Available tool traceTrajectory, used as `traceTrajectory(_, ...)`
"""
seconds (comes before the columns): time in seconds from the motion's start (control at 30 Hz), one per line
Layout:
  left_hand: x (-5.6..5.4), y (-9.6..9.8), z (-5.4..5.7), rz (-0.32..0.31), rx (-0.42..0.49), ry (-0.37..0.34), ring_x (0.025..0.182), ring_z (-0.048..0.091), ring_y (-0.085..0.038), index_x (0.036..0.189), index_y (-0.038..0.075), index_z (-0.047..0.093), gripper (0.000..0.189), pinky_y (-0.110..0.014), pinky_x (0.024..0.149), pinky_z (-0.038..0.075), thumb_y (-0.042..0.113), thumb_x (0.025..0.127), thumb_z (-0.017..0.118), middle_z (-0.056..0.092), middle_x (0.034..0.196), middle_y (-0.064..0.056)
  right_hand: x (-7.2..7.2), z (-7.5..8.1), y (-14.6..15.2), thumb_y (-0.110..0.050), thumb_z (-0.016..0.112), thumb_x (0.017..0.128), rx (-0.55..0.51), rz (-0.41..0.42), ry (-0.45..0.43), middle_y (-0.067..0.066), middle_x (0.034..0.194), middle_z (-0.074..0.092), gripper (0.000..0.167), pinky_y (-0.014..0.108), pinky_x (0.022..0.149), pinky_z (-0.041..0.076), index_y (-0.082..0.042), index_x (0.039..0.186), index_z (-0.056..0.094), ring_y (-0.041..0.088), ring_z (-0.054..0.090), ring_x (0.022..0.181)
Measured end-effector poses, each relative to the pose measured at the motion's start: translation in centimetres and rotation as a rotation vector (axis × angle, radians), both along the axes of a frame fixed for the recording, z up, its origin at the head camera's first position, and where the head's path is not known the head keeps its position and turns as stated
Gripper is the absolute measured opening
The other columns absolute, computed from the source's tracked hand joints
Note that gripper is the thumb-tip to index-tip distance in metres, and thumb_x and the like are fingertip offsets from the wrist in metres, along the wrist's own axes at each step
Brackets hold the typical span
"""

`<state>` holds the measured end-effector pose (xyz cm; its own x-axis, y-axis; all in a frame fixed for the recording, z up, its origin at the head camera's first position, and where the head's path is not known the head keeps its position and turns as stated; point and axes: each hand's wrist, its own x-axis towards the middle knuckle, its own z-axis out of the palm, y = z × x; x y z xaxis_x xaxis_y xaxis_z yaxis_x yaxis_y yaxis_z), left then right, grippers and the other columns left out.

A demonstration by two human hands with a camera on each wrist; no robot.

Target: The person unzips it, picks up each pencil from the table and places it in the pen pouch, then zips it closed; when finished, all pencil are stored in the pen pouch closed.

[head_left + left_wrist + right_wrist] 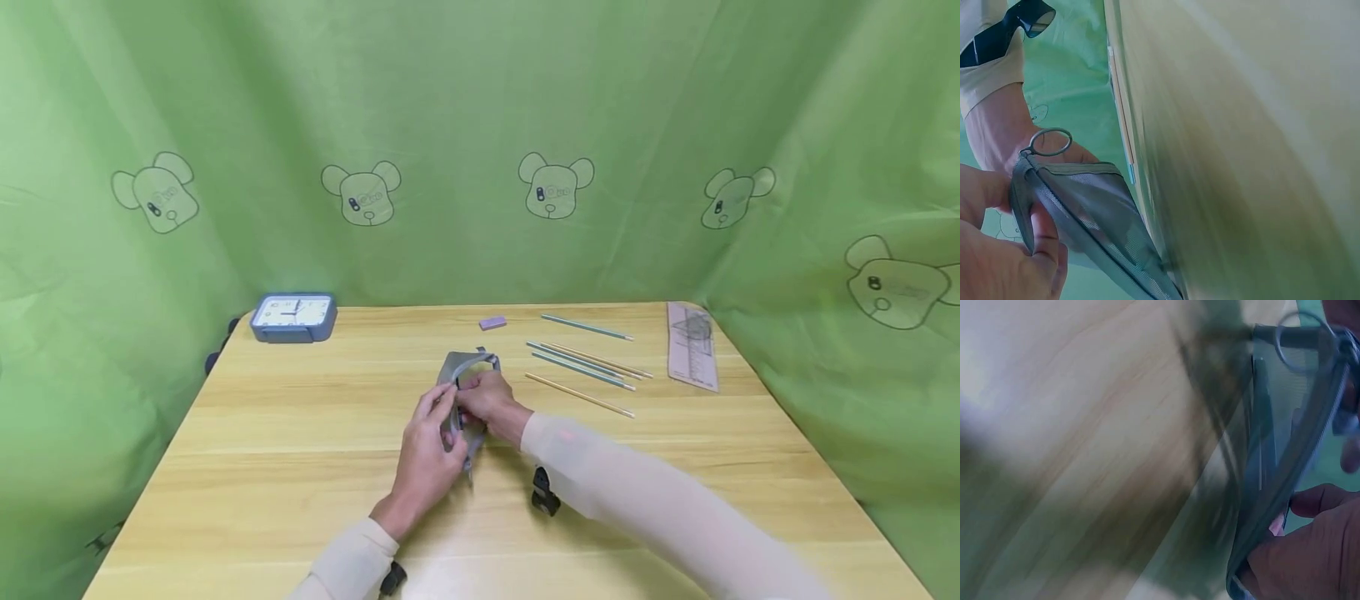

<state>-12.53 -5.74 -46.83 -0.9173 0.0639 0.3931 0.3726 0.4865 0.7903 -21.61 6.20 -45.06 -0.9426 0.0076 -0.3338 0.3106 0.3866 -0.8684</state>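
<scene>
On my feed, the left hand (427, 457) has its thumb and finger clamped on the edge of a grey mesh pouch (452, 365), so the pouch lies directly in that grip, tilted just above the table (247, 467). I see the right hand (491, 400) at the pouch's open mouth, right beside the left grip; its fingertips are partly hidden behind the fabric, and I cannot tell whether they are clamped on anything. A zipper ring (1052, 142) hangs from the pouch near both hands. Beyond the grip I have a purple eraser (492, 322); to its right, pencils (579, 394), then a ruler packet (684, 367) farther off; well to its left, a clock (296, 312).
</scene>
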Motion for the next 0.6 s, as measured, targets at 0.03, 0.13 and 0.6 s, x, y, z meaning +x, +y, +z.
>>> traceTrajectory(0.03,-0.1,0.0,0.0,0.005,0.000,0.000,0.136,0.062,-0.039,0.152,-0.012,0.051,0.068,-0.034,0.102,0.063,-0.009,0.086,0.068,0.051,0.158,-0.025,-0.1,-0.1,-0.2,-0.009,0.078,0.093,-0.005,-0.005,-0.002,0.000,0.069,0.066,0.013,0.013,0.047,0.052,0.003,0.098,0.077,0.004,0.057,0.051)
traceTrajectory(0.13,-0.3,0.1,-0.1,0.018,0.011,0.001,0.141,0.059,-0.041,0.151,-0.012,0.051,0.067,-0.040,0.113,0.057,-0.008,0.086,0.069,0.052,0.158,-0.025,-0.2,-0.3,-0.8,-0.007,0.075,0.096,0.001,-0.012,-0.006,0.003,0.071,0.068,0.014,0.014,0.047,0.053,0.004,0.104,0.079,0.005,0.058,0.051)
traceTrajectory(0.6,-0.5,-0.1,-0.1,0.032,0.024,-0.028,0.121,0.068,-0.032,0.153,-0.011,0.050,0.069,-0.026,0.086,0.065,-0.006,0.087,0.069,0.050,0.161,-0.023,0.6,-0.4,0.3,0.002,0.076,0.089,-0.052,0.122,0.040,0.010,0.090,0.076,0.014,0.020,0.068,0.062,0.004,0.103,0.078,0.011,0.068,0.072)
